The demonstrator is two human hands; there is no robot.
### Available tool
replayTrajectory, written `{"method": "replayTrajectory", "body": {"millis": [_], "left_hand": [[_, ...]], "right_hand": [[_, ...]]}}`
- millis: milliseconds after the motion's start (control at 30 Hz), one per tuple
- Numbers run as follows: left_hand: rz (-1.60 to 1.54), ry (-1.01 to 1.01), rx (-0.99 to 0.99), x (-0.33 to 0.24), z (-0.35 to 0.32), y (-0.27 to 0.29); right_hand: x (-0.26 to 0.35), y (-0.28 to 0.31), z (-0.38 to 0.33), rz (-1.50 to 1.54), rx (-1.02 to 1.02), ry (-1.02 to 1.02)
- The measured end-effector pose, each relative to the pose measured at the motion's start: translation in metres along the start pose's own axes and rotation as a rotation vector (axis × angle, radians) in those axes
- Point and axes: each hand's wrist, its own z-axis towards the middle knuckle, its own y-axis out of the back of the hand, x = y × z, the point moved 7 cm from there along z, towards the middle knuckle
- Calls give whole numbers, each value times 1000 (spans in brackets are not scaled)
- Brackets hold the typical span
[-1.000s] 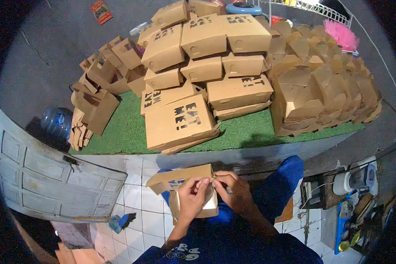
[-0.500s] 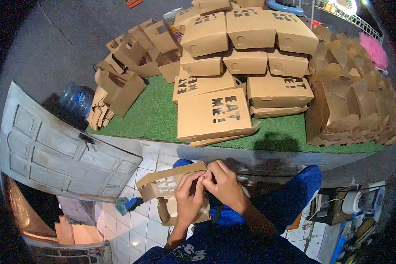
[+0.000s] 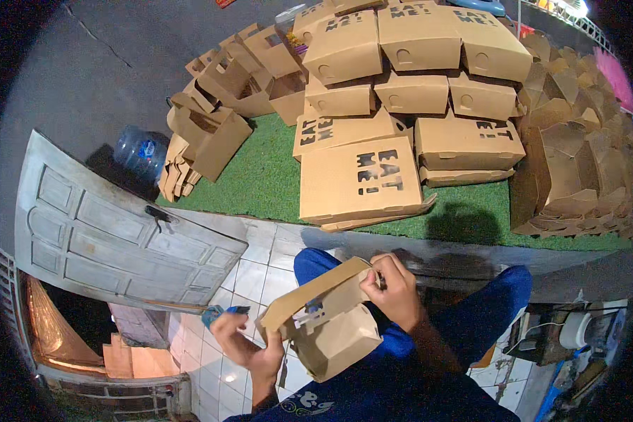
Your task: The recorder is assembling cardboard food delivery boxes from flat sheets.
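Observation:
A brown cardboard food box (image 3: 337,341) with its lid raised rests over my lap. Its lid carries dark cut-out lettering and tilts up toward the right. My right hand (image 3: 395,292) is closed on the lid's right corner, thumb and fingers pinching the board. By the lid's left end is my left hand (image 3: 250,344), its fingers apart and its thumb up close to the corner. Whether that thumb touches the board I cannot tell. The box's inside faces me, with nothing seen in it.
Ahead, a green turf-covered platform (image 3: 260,162) bears stacked closed boxes (image 3: 362,176), open handled cartons (image 3: 214,141) at left and nested open boxes (image 3: 577,169) at right. A white door (image 3: 119,232) stands left, near a clear water bottle (image 3: 139,151). White tiles (image 3: 253,278) cover the floor.
My left hand has left the lid's right corner and moved to its left end, fingers spreading. My right hand keeps the right corner. The box has turned and shifted right in view.

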Motion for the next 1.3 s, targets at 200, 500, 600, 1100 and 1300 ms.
{"method": "replayTrajectory", "body": {"millis": [200,500,600,1100,1300], "left_hand": [[-361,678,435,48,-32,-37],[-439,661,436,34,-38,-59],[-471,653,582,23,-47,-72],[-456,438,509,5,-37,-85],[-446,429,498,4,-38,-85]], "right_hand": [[-26,-11,-5,28,111,-148],[9,-37,-24,473,389,-275],[8,-55,-34,1026,366,-605],[-1,-59,-37,947,289,-414],[2,-62,-42,998,332,-460]]}}
